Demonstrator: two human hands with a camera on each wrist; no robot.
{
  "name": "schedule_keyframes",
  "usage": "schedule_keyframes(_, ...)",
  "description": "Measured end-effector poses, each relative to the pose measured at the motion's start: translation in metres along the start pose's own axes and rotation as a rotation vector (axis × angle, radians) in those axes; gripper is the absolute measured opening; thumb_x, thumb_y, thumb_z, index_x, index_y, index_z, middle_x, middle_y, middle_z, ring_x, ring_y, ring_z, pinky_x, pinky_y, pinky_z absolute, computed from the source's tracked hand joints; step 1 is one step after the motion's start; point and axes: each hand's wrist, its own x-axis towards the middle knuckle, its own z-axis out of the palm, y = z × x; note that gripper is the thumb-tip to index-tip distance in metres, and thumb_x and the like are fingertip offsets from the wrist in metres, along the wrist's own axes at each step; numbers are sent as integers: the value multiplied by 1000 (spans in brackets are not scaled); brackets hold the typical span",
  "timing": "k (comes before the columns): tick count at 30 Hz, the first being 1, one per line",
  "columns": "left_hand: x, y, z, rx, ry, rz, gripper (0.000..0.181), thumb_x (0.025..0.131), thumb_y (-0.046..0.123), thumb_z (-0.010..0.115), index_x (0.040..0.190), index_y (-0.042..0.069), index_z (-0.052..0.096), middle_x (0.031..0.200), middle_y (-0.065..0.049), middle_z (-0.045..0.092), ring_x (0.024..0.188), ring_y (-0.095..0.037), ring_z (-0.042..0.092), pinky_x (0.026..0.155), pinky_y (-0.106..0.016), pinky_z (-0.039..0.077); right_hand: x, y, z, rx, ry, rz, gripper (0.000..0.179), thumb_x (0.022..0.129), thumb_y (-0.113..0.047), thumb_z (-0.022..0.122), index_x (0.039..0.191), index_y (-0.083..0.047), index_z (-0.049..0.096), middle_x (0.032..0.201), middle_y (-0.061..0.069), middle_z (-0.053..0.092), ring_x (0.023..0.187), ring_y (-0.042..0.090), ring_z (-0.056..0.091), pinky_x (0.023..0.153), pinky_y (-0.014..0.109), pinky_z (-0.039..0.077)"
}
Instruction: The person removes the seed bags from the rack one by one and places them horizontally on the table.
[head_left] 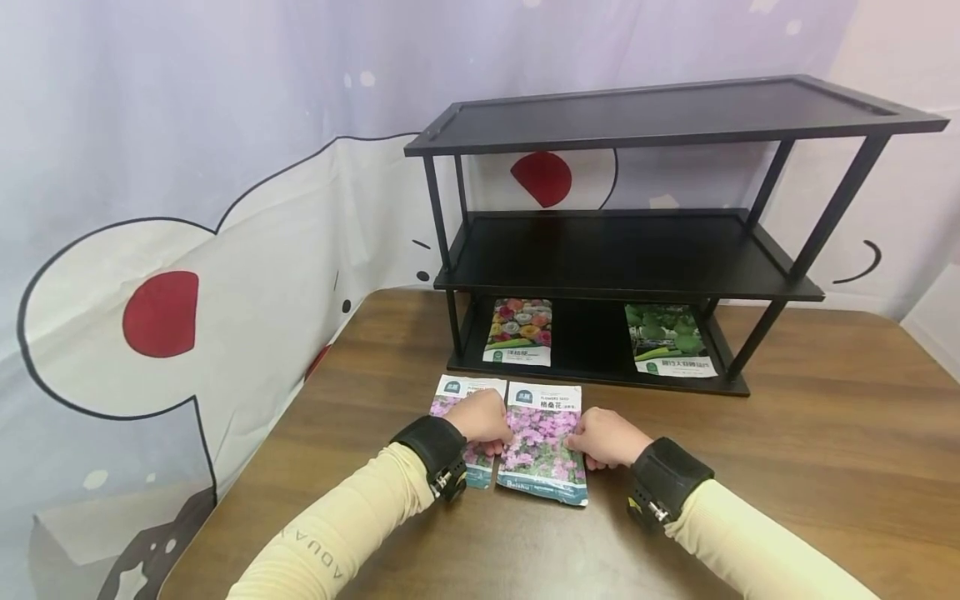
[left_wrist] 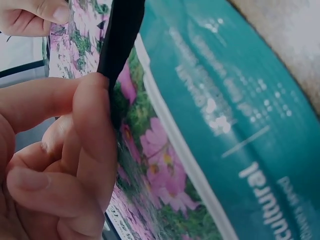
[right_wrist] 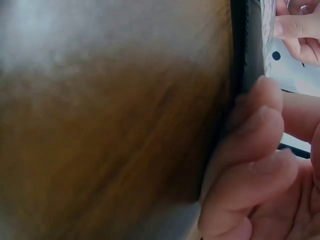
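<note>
Two flower seed packets with pink blooms, white tops and teal bottoms are side by side on the table. My left hand (head_left: 483,417) pinches the left edge of the right-hand seed packet (head_left: 542,442), and my right hand (head_left: 609,437) holds its right edge. That packet looks slightly tilted, its edge overlapping the other packet in the left wrist view. The left-hand seed packet (head_left: 478,472) lies under my left hand, which covers its middle. In the right wrist view only a thin edge of the held packet (right_wrist: 268,37) shows beside my fingers.
A black three-tier shelf (head_left: 630,250) stands behind the packets. On its bottom tier lie a packet with multicoloured flowers (head_left: 522,329) at left and one with green round fruit (head_left: 666,337) at right. The wooden table (head_left: 832,417) extends right. A patterned curtain (head_left: 187,108) hangs behind.
</note>
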Motion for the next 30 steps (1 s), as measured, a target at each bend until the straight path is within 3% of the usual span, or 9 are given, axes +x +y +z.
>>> schedule_keyframes(14, 3, -1, -1, 80, 9, 10, 30, 74, 7, 69, 47, 9, 57, 42, 1, 55, 36, -10, 54, 39, -21, 43, 1, 0, 0, -1, 19, -5, 35, 85, -20, 63, 53, -9, 56, 40, -4, 44, 37, 9, 38, 38, 22, 32)
schedule_keyframes(24, 0, 1, -5, 144, 16, 38, 30, 73, 9, 68, 45, 11, 56, 39, 2, 51, 34, -10, 48, 37, -20, 36, 5, -6, 0, -42, 107, -47, 33, 77, -19, 67, 51, -11, 49, 37, -5, 42, 37, 10, 40, 41, 22, 28)
schedule_keyframes(30, -2, 2, -2, 182, 38, 59, 35, 72, 10, 68, 42, 13, 50, 36, 5, 43, 31, -8, 40, 36, -21, 32, 6, -9, -2, -29, 86, -24, 34, 78, -18, 67, 50, -11, 48, 39, -4, 43, 38, 10, 41, 41, 21, 29)
